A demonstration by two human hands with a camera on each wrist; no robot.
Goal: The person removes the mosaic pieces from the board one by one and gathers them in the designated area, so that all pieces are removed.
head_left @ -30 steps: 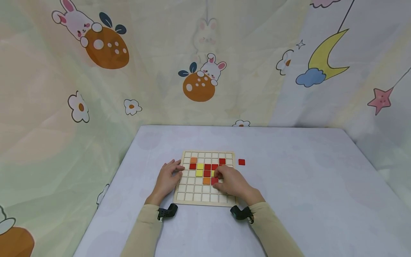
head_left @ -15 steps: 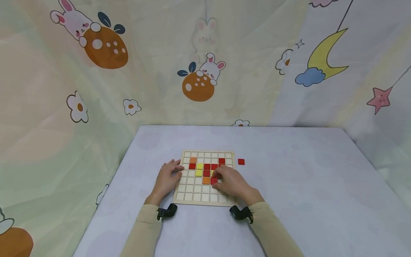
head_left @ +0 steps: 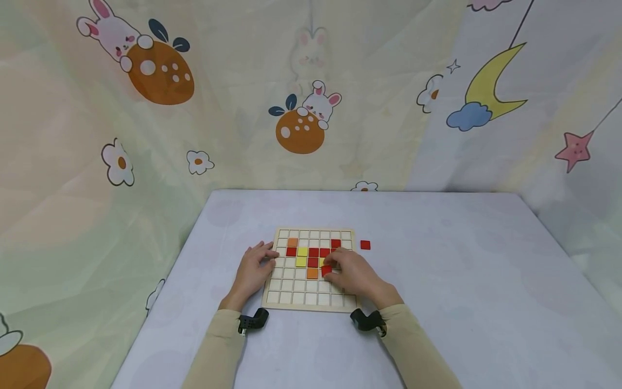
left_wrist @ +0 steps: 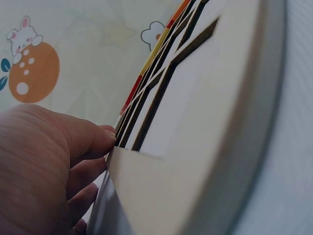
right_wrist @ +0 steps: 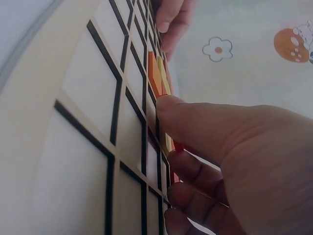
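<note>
A pale wooden grid board (head_left: pixel 286 299) lies on the table, with red, yellow and orange square tiles in some of its cells. My left hand (head_left: pixel 254 272) rests at the board's left edge; its thumb (left_wrist: pixel 95 139) touches the frame, and the fingers lie loosely along the side. Over the board, my right hand (head_left: pixel 357 274) pinches a red tile (head_left: pixel 326 271) between thumb and fingers, tilted above the cells. Just left of that tile sits an orange tile (head_left: pixel 312 273). Part of a yellow tile (head_left: pixel 322 262) shows beside the right fingertips. The right hand covers some cells.
One loose red tile (head_left: pixel 365 245) lies on the table, right of the board. The white-covered table (head_left: pixel 452 270) extends to the right. Behind it hangs a printed cloth (head_left: pixel 233 108) with rabbits, flowers and a moon.
The red tile below the yellow one, flat in its cell before, is now lifted and tilted in my right hand's fingers. The right hand has shifted slightly rightward. My left hand keeps its place.
</note>
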